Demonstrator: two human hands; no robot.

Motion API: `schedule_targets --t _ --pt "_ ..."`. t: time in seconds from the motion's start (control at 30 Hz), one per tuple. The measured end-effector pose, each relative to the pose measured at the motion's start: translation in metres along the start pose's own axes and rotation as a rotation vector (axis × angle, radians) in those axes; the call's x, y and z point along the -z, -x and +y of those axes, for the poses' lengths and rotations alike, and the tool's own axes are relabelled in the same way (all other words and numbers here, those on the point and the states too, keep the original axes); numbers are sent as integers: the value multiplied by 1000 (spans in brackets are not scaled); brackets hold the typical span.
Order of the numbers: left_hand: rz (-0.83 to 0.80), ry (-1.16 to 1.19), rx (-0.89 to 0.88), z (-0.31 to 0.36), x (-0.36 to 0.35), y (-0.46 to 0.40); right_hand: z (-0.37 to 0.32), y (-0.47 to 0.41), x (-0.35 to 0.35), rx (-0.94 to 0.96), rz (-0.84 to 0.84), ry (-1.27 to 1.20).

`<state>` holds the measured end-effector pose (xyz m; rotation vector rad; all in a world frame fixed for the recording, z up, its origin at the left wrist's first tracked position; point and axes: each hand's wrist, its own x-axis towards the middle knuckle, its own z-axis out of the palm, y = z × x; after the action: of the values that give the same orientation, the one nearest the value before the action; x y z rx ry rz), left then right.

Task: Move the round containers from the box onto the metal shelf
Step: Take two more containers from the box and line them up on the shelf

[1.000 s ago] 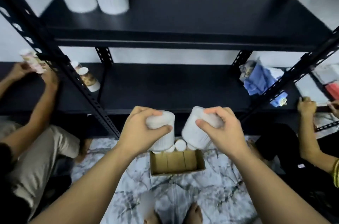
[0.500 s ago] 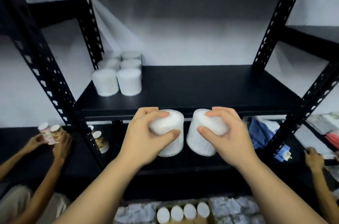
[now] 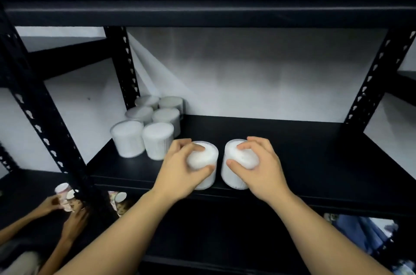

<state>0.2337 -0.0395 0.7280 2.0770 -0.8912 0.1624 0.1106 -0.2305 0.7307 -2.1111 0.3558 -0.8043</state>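
Observation:
My left hand (image 3: 180,171) grips a white round container (image 3: 206,163) from above. My right hand (image 3: 258,166) grips a second white round container (image 3: 236,173) the same way. Both containers are upright, side by side, at the front edge of the black metal shelf (image 3: 292,151); I cannot tell whether they rest on it. Several matching white containers (image 3: 146,130) stand in rows at the shelf's left end, by the rear post. The box is out of view.
A black perforated upright (image 3: 45,121) stands at the left front and another upright (image 3: 371,85) at the right. A higher shelf board (image 3: 202,0) runs overhead. Another person's hands (image 3: 67,209) hold small cups at the lower left. Blue cloth (image 3: 360,229) lies on the lower shelf at right.
Both my hands have lifted the two containers from over the box on the floor up to the shelf's front edge. My view has tilted upward, so the box has dropped out of sight.

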Motion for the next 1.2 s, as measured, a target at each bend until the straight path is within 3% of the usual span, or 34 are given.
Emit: schedule_targets --t 0.2,0.37,0.5,1.0,1.2 --pt "-2 -49 -6 -2 -5 -8 21 -13 -3 46 -74 36" --pt "-30 -204 -175 4 10 -6 25 -18 13 320 22 181" --pt "-72 -330 -268 2 14 -10 33 -20 13 405 -12 242" --pt "-269 -532 -164 -31 3 -166 47 -145 -45 249 -159 386" --pt "-336 -513 -102 -50 -3 -220 51 -188 -64 182 -189 450"
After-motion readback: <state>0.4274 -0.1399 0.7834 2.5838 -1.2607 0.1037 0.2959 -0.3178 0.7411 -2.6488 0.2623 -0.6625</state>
